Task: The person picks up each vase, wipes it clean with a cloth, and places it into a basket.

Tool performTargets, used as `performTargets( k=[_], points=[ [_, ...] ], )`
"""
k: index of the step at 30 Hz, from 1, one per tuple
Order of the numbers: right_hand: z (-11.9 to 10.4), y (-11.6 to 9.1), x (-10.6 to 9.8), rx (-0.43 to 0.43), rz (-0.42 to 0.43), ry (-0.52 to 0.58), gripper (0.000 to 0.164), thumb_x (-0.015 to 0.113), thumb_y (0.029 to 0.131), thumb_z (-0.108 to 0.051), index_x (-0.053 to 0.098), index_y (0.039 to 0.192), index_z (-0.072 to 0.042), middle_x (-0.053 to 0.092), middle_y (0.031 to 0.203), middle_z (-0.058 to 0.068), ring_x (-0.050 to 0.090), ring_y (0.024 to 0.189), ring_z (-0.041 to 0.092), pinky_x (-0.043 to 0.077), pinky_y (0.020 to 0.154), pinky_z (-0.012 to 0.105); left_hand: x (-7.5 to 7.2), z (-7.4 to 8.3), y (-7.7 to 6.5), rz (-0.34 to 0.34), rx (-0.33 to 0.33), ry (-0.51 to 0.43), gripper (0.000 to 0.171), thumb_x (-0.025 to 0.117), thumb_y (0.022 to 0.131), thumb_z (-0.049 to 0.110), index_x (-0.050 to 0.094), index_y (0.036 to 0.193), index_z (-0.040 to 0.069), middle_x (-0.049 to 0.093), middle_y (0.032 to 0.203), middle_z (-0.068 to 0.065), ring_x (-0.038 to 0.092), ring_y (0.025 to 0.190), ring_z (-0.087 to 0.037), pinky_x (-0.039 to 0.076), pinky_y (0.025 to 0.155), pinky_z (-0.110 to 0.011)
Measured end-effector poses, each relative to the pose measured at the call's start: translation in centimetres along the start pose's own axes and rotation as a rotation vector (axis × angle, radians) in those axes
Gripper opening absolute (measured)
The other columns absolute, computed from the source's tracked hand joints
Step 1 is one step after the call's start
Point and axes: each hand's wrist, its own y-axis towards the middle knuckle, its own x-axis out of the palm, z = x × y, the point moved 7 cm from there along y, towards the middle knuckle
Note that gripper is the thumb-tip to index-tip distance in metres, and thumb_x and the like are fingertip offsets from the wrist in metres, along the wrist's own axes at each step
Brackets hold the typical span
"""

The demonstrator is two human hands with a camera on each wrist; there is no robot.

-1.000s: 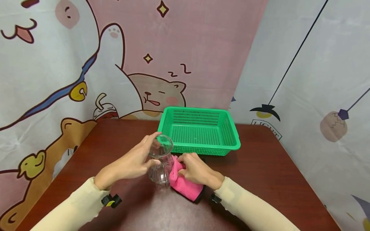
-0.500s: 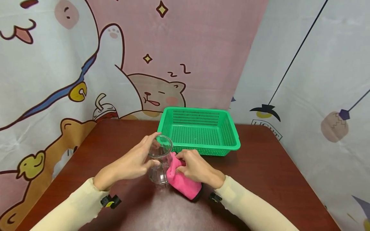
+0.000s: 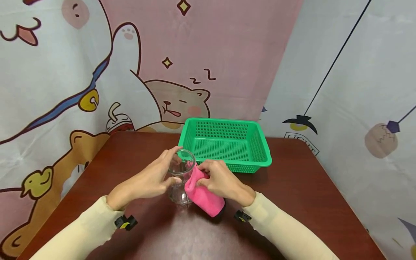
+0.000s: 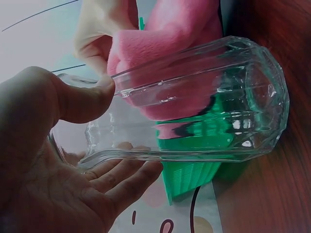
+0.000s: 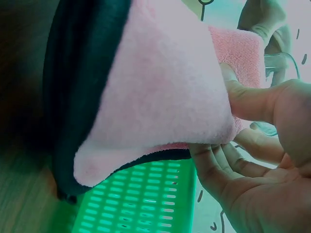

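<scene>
A clear glass vase (image 3: 178, 193) with a flared rim stands on the table, gripped near its top by my left hand (image 3: 151, 178). In the left wrist view the thumb lies on one side of the vase (image 4: 194, 102) and the fingers on the other. Against the vase's right side is a pink cloth (image 3: 206, 200) with dark edging, folded and bunched. My right hand (image 3: 224, 182) pinches that cloth between thumb and fingers. The right wrist view shows the cloth (image 5: 160, 82) up close, covering part of the vase.
Behind both hands a green perforated plastic basket (image 3: 264, 162) sits on the reddish-brown table (image 3: 302, 191). A cartoon-printed curtain (image 3: 240, 54) rises along the table's back and sides.
My right hand has moved the cloth up and slightly left along the vase's side. The left hand keeps its grip on the vase. The head view has tilted down slightly.
</scene>
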Motion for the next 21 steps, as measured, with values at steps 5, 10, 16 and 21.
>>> performTargets(
  k=[5,10,16,21],
  points=[
    [-0.18,0.2,-0.39,-0.002,0.003,0.007,0.018,0.091,0.084,-0.016,0.082,0.1,-0.018,0.069,0.086,-0.012,0.063,0.073,0.002,0.052,0.061,0.019,-0.06,0.11,0.05,-0.005,-0.005,0.001,0.102,0.084,0.093,0.02,0.017,0.169,0.017,0.056,0.138,-0.012,0.065,0.125,-0.022,0.056,0.104,-0.046],
    [-0.34,0.24,-0.5,0.013,-0.007,0.016,0.02,0.091,0.086,-0.016,0.083,0.104,-0.018,0.071,0.089,-0.014,0.066,0.077,0.002,0.055,0.064,0.02,-0.03,0.06,-0.01,-0.006,-0.006,0.01,0.102,0.084,0.093,0.022,0.017,0.17,0.015,0.056,0.138,-0.011,0.065,0.125,-0.021,0.057,0.104,-0.045],
    [-0.44,0.28,-0.71,0.036,0.006,0.048,0.023,0.089,0.088,-0.016,0.083,0.11,-0.016,0.072,0.094,-0.012,0.068,0.08,0.003,0.057,0.068,0.021,-0.07,-0.06,0.04,0.002,-0.003,0.016,0.101,0.084,0.093,0.022,0.017,0.17,0.015,0.056,0.138,-0.011,0.065,0.126,-0.021,0.057,0.104,-0.045],
    [-0.57,0.21,-0.83,0.036,0.037,0.085,0.025,0.089,0.087,-0.013,0.082,0.111,-0.013,0.073,0.095,-0.009,0.071,0.081,0.002,0.06,0.071,0.02,-0.04,-0.15,-0.09,0.001,-0.004,0.008,0.101,0.084,0.093,0.021,0.017,0.17,0.016,0.056,0.139,-0.011,0.065,0.126,-0.021,0.057,0.104,-0.044]
  ],
)
